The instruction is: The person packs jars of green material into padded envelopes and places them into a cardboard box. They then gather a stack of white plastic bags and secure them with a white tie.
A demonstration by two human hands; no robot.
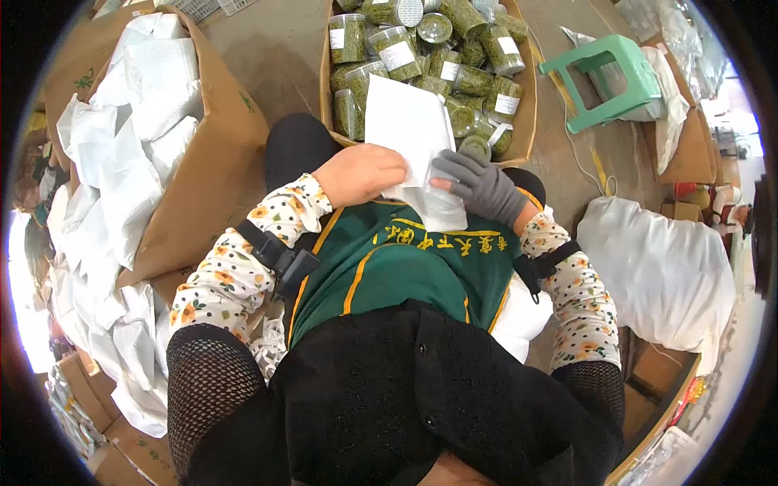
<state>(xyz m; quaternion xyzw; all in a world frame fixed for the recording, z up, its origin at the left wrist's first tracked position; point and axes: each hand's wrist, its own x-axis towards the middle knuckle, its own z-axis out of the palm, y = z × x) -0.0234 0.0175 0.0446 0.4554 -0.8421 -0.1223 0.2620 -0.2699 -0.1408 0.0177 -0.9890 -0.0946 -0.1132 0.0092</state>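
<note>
With bare left hand [361, 172] and grey-gloved right hand [480, 188], both clamped on a flat white rectangular packet [409, 121] above the lap.

Gripped at the near left edge by the curled left hand and at the right edge by the right hand, thumb on the upper face; cannot tell the hold underneath. Lying with its long axis far to near, far end leaning left, straight ahead of and between both hands, neither clearly nearer. Overlapping, at the far end, an open brown cardboard box [531, 89] of clear cylindrical jars [397, 50] with green contents; at the near end, a dark green apron [389, 279] with yellow lettering. To the left, in a tall brown carton [207, 174], more white packets [162, 85].
</note>
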